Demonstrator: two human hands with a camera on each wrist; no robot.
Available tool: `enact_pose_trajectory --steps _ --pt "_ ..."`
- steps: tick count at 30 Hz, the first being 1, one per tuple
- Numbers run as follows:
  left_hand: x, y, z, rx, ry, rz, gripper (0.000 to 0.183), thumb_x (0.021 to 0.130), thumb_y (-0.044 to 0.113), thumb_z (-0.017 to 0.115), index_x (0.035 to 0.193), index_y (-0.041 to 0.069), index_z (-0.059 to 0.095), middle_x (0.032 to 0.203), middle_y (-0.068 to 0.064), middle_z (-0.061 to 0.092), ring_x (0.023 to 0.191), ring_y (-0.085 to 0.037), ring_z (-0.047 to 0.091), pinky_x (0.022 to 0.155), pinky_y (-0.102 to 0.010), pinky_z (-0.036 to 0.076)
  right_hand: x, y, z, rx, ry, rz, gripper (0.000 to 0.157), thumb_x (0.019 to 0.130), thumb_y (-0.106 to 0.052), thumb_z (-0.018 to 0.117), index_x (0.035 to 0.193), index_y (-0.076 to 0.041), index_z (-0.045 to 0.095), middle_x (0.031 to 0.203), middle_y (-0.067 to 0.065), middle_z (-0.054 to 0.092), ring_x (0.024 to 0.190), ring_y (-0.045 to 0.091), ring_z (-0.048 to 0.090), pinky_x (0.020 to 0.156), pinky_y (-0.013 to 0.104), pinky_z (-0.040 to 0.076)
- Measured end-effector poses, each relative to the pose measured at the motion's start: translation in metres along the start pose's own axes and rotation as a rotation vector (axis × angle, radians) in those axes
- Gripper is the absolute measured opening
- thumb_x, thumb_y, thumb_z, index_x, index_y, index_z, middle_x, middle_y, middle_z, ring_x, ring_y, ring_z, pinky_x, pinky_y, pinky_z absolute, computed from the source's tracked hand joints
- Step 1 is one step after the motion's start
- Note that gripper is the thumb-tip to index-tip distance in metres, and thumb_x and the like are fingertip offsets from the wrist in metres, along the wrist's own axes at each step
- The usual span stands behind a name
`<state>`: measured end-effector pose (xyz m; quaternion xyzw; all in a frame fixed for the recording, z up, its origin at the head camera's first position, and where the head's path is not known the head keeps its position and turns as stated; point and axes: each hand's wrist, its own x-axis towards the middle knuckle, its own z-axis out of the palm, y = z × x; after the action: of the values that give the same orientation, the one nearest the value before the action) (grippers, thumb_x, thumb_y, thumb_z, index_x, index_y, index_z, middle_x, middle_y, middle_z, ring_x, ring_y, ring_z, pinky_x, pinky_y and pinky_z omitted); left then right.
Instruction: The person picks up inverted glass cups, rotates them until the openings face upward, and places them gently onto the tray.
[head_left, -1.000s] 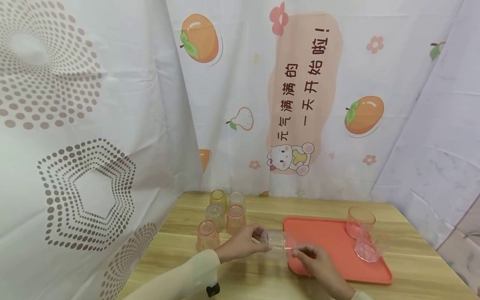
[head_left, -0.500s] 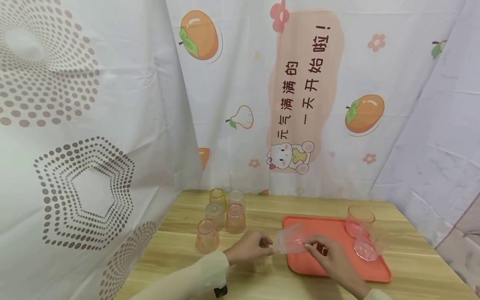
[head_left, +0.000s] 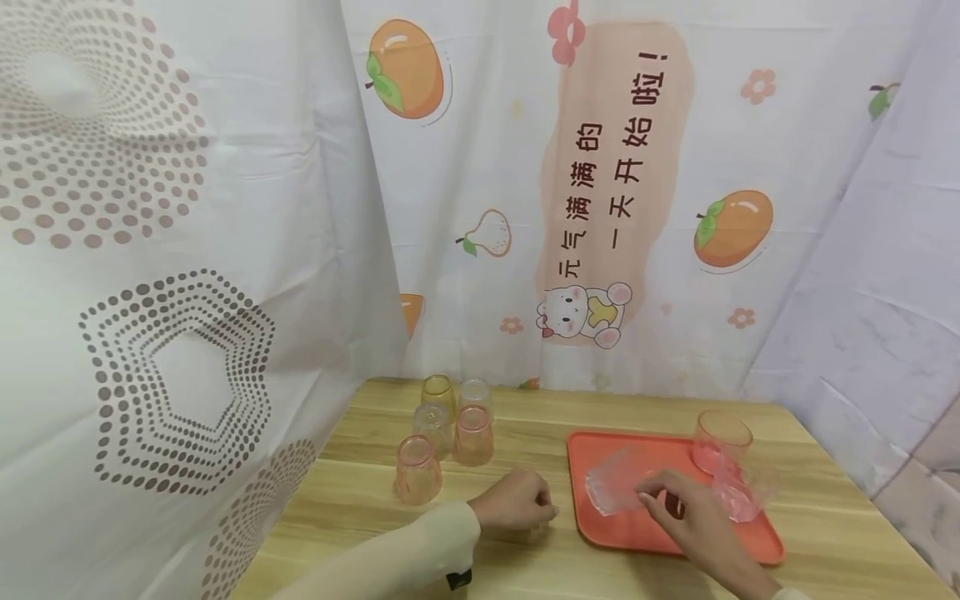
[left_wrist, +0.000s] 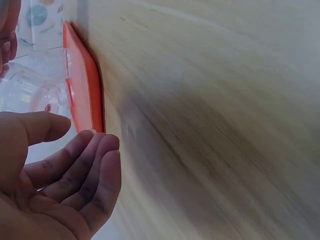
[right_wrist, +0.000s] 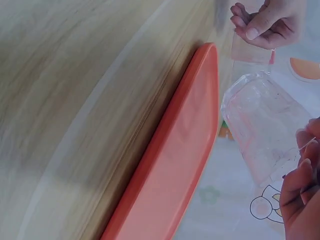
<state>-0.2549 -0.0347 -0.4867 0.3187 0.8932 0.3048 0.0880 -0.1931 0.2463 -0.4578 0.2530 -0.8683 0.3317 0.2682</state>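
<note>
My right hand [head_left: 693,517] pinches a clear tumbler [head_left: 611,485] at its rim, over the left part of a red tray [head_left: 648,447]. The tumbler is tilted, and its thick faceted base [right_wrist: 240,92] points away from the fingers in the right wrist view. My left hand [head_left: 517,502] hovers left of the tray with nothing in it. In the left wrist view its fingers [left_wrist: 107,175] are loosely bent and the palm is bare. On the tray's right side are a pinkish glass [head_left: 722,437] and a tilted clear one [head_left: 738,496].
Several upside-down tumblers stand at the table's left: a yellow one [head_left: 438,392], clear ones [head_left: 432,429] and pink ones [head_left: 418,471]. A printed curtain [head_left: 480,325] hangs right behind the wooden table [head_left: 525,421], with more cloth at both sides.
My left hand has let go of the tumbler. My right hand has carried it rightward over the tray, tipping it from lying level to slanted.
</note>
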Motion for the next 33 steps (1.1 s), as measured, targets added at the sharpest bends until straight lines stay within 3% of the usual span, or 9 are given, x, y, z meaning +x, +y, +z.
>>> enact_pose_trajectory --steps 5,9,14,20,26,33 --pt "0.008 0.007 0.007 0.005 -0.019 -0.027 0.021 0.089 0.024 0.065 0.069 0.018 0.066 0.054 0.01 0.058 0.045 -0.002 0.051 0.045 -0.018 0.043 -0.003 0.005 -0.005 -0.028 -0.003 -0.004 0.028 0.081 -0.006 0.075 0.088 -0.031 0.064 0.075 -0.017 0.055 0.052 -0.001 0.041 0.046 0.015 0.034" --pt "0.015 0.009 0.016 0.02 -0.025 -0.039 0.022 0.088 0.024 0.065 0.067 0.018 0.066 0.051 0.011 0.056 0.041 -0.002 0.048 0.041 -0.019 0.04 -0.004 0.011 -0.009 -0.05 0.025 -0.069 0.031 0.076 -0.001 0.076 0.087 -0.027 0.065 0.075 -0.018 0.055 0.052 -0.002 0.041 0.047 0.011 0.032" --pt "0.021 0.012 0.024 0.068 -0.006 -0.05 0.029 0.087 0.024 0.066 0.059 0.019 0.062 0.043 0.013 0.049 0.035 -0.001 0.036 0.035 -0.018 0.03 -0.005 0.018 -0.016 -0.099 0.051 -0.131 0.031 0.072 0.001 0.078 0.086 -0.023 0.065 0.076 -0.018 0.055 0.054 -0.002 0.041 0.049 0.01 0.032" --pt "0.025 0.019 0.028 0.067 -0.009 -0.05 0.042 0.084 0.019 0.064 0.045 0.017 0.05 0.035 0.012 0.039 0.029 -0.001 0.025 0.03 -0.017 0.018 -0.007 0.025 -0.026 -0.153 0.048 -0.166 0.035 0.069 0.001 0.079 0.087 -0.025 0.064 0.079 -0.017 0.055 0.055 -0.003 0.04 0.051 0.008 0.031" --pt "0.029 0.02 0.034 0.064 -0.013 -0.053 0.041 0.081 0.014 0.065 0.044 0.017 0.047 0.035 0.011 0.037 0.029 -0.002 0.025 0.03 -0.018 0.02 -0.011 0.03 -0.034 -0.21 0.021 -0.16 0.038 0.07 -0.003 0.079 0.088 -0.031 0.061 0.08 -0.017 0.054 0.055 -0.003 0.039 0.053 0.007 0.03" --pt "0.034 0.02 0.038 0.091 -0.006 -0.06 0.041 0.079 0.013 0.066 0.043 0.017 0.047 0.035 0.011 0.036 0.029 -0.002 0.024 0.03 -0.018 0.019 -0.017 0.036 -0.038 -0.205 0.031 -0.174 0.043 0.066 0.001 0.081 0.087 -0.031 0.061 0.079 -0.017 0.052 0.056 -0.007 0.035 0.051 0.007 0.028"
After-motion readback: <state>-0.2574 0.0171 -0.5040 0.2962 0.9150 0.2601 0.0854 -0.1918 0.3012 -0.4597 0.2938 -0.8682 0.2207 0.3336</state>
